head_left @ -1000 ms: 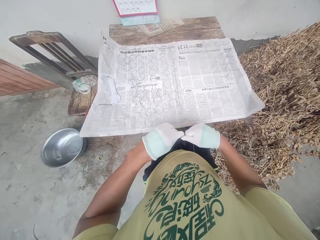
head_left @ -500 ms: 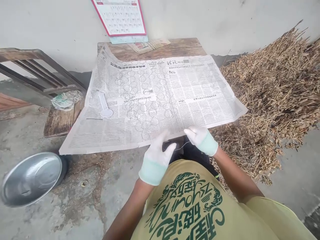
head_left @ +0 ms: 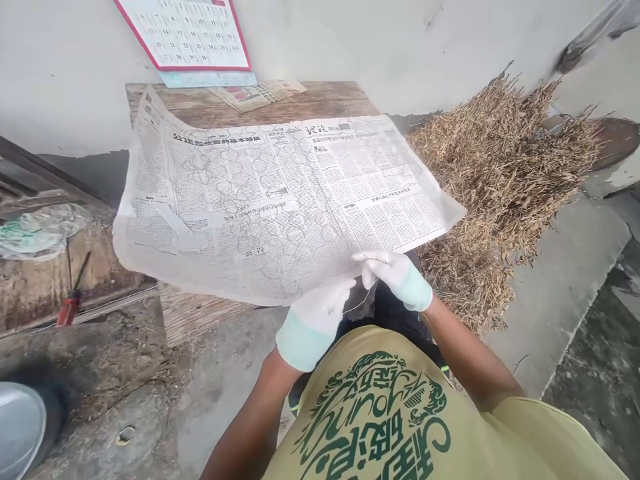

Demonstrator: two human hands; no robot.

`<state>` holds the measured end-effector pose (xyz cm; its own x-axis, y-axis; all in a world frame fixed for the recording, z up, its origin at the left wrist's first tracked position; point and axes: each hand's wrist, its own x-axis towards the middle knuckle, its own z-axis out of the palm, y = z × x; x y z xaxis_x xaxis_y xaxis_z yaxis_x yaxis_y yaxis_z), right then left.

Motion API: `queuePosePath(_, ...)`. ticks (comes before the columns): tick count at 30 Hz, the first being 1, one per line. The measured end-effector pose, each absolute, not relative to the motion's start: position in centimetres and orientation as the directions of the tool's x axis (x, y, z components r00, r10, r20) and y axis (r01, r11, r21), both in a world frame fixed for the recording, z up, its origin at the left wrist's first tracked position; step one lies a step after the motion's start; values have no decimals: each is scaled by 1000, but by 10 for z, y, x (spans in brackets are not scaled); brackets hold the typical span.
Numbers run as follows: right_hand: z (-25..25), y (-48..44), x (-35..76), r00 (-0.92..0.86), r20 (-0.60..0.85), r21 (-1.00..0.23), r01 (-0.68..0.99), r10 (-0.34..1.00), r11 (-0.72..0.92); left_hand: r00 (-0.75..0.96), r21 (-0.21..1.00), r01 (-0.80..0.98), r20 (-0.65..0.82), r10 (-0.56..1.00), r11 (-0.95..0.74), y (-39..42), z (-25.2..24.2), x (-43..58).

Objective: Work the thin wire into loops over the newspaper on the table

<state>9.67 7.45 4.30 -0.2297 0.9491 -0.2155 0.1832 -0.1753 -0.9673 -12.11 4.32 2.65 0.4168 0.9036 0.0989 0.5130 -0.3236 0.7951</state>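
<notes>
A large newspaper (head_left: 280,200) lies spread over a low wooden table (head_left: 325,100), with its left part hanging past the edge. Both my hands wear white gloves and sit at the paper's near edge. My left hand (head_left: 315,313) has its fingers curled, with the knuckles touching the paper's edge. My right hand (head_left: 395,273) is pinched, fingertips pointing left. A thin thread (head_left: 359,301) runs between the two hands; it seems to end in each. My olive shirt with green print fills the bottom of the view.
A pile of dry straw (head_left: 500,173) lies right of the table. A calendar (head_left: 185,33) hangs on the wall, with a booklet (head_left: 255,93) below it. At left are a plastic bag (head_left: 35,230), a red-handled screwdriver (head_left: 70,307) and a metal bowl (head_left: 20,427).
My hands went from fingertips together to apart, then both closed again at the paper's edge. The view swung right, and the bowl slid to the bottom left corner.
</notes>
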Motion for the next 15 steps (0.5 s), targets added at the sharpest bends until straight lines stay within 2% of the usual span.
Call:
queuePosePath(5,51,76,91,-123,-247,-960,167,961,-226,583,750,428,198,788,-505,55,13,-129)
queuePosePath(11,47,74,88,-68,-272,-956,135,960,-261,605,710,389,283,744,-587,58,0,-128)
queuePosePath(15,44,68,89,-22,-288,-943,183,957,-279,625,681,408,277,730,-608,51,-8,-126)
